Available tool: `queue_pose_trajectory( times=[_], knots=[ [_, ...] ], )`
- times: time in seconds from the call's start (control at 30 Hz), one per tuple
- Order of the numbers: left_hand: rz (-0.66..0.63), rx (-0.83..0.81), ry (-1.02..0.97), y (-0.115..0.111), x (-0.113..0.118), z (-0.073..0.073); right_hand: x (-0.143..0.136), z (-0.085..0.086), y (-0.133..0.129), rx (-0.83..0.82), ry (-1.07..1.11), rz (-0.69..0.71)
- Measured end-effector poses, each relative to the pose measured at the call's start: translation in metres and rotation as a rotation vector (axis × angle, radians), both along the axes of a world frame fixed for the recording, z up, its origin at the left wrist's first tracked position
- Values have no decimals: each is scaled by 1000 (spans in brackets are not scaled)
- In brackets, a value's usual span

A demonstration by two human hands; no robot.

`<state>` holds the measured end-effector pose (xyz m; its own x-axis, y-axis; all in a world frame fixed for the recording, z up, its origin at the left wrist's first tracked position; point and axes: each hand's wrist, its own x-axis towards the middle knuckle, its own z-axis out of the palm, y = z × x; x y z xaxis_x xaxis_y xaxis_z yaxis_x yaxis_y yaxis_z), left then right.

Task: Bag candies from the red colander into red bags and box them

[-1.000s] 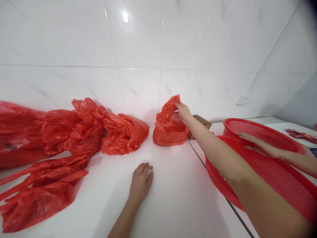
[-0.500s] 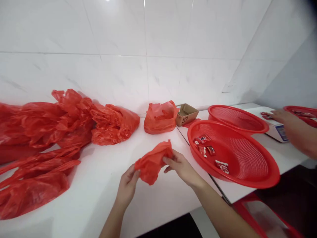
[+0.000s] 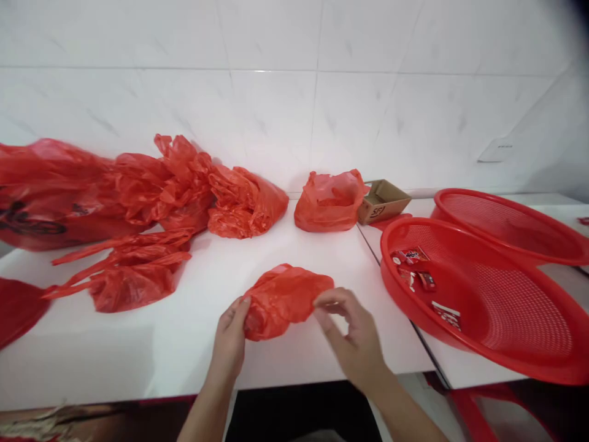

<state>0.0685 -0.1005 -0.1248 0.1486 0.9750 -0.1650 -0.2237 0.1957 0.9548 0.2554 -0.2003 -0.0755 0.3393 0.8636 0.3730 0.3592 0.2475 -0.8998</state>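
A crumpled red plastic bag (image 3: pixel 285 301) is held just over the white table (image 3: pixel 207 344), between both hands. My left hand (image 3: pixel 230 334) grips its left end, thumb on top. At the bag's right edge, my right hand (image 3: pixel 352 334) pinches the thin plastic between thumb and fingertips. Whether anything lies inside this bag cannot be made out. Beyond it, near the wall, an open red bag (image 3: pixel 329 205) stands upright with its mouth up. A small brown cardboard box (image 3: pixel 381 202) sits beside that one.
To the right, a red plastic basket (image 3: pixel 519 301) holds several small wrapped snacks (image 3: pixel 414 255). A second red basket (image 3: pixel 510 224) stands behind it. Bulging red bags (image 3: pixel 248 199) line the wall at left, with a flatter red bag (image 3: pixel 133 285) in front. A tiled wall (image 3: pixel 276 123) closes the back.
My view has turned left. The red bag has been spread wider between my hands. The other person's hand at the right has gone out of view.
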Motion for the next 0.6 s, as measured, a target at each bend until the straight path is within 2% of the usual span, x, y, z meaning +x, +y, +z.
queue_pose_trajectory(
  times=[0.07,0.13,0.23,0.33,0.43,0.5,0.53,0.6],
  knots=[
    [-94,12,4,-11,10,6,-17,-2,8,-8,-170,121],
    [-211,48,30,-19,12,14,-21,-11,18,-67,-215,163],
    [-390,139,42,-24,4,23,-15,-22,28,-154,-70,161],
    [-470,165,39,-26,2,24,-10,-21,27,-212,116,202],
    [-457,155,94,-25,9,16,-10,-13,22,-230,230,333],
    [-382,124,123,-20,11,10,-5,-10,20,-223,323,373],
    [-318,87,118,-15,8,7,1,-10,20,-214,382,347],
    [-149,0,57,-4,-5,4,19,-14,21,-151,517,204]
  ],
)
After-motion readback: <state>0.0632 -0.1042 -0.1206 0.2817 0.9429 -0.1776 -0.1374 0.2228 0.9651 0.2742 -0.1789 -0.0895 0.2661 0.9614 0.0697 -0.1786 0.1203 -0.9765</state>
